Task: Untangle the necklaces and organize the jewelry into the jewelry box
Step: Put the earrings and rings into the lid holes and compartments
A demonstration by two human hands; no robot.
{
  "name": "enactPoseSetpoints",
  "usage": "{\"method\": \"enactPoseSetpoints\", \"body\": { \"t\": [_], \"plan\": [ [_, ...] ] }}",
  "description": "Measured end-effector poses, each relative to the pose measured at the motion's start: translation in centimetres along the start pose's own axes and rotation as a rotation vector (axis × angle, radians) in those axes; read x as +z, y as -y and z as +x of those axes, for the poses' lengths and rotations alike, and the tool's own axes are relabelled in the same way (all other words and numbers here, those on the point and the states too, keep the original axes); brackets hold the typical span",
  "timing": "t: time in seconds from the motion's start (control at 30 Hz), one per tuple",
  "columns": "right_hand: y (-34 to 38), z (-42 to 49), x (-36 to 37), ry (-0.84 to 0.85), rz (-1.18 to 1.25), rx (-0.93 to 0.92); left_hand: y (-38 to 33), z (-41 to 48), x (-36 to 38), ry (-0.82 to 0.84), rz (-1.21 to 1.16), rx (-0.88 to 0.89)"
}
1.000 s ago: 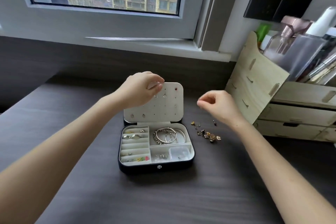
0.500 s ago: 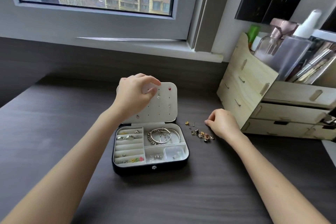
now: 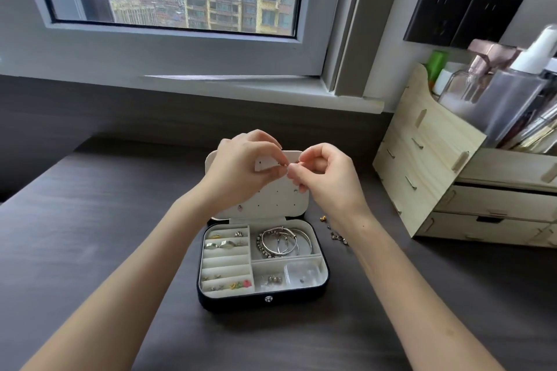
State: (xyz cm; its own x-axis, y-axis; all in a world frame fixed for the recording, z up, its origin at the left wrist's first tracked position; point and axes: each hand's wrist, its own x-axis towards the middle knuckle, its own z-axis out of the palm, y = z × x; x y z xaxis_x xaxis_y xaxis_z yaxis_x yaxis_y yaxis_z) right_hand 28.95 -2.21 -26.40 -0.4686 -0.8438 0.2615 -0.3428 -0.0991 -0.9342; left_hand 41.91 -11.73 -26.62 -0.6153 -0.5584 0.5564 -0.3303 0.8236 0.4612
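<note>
**earring at the lid panel, both hands on it**

small earring (image 3: 287,163) sits up in front of the jewelry box (image 3: 262,302) lid, near the lid's top edge, held in the air and not on the box. too small to tell stud from back, or which way the post points. what shows is a short glint running left-right between the two sets of fingertips.

grip: left hand (image 3: 241,167) has its fingers curled, thumb and forefinger pinching the piece from the left. right hand (image 3: 327,173) does the same from the right. the fingertips meet at the piece, so neither hand is nearer.

key relation: the lid panel (image 3: 271,205) stands upright just behind the pinch, hole side facing the person. the free holes lie below the pinch, toward the box hinge. my read: the next move is a short push away from the body and slightly down, with the post turned square to the panel. whether the piece touches the panel now, cannot tell.

a stud (image 3: 240,207) is pinned low on the panel's left.

in the box base:
- rings (image 3: 221,244) in the left slots
- bangles (image 3: 283,242) in the upper right bay
- clear bag (image 3: 304,272) in the lower right bay

outside the box: loose pieces (image 3: 337,236) lie on the desk (image 3: 90,235) just right of the box, partly behind the right forearm. so sorting looks unfinished. wooden organizer (image 3: 422,166) stands well right of the box.

risk: a tiny part in a two-handed pinch could drop into the box or onto the dark desk.
</note>
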Motion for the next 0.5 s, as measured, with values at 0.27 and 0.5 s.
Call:
{"method": "enactPoseSetpoints", "body": {
  "t": [0.27,0.5],
  "plan": [
    [0.16,0.24,-0.15,0.064,0.176,0.093,0.33,0.12,-0.27,0.029,-0.050,0.062],
    [0.30,-0.08,-0.13,0.061,0.192,0.049,0.45,0.21,-0.05,0.076,0.104,0.083]
  ]
}}
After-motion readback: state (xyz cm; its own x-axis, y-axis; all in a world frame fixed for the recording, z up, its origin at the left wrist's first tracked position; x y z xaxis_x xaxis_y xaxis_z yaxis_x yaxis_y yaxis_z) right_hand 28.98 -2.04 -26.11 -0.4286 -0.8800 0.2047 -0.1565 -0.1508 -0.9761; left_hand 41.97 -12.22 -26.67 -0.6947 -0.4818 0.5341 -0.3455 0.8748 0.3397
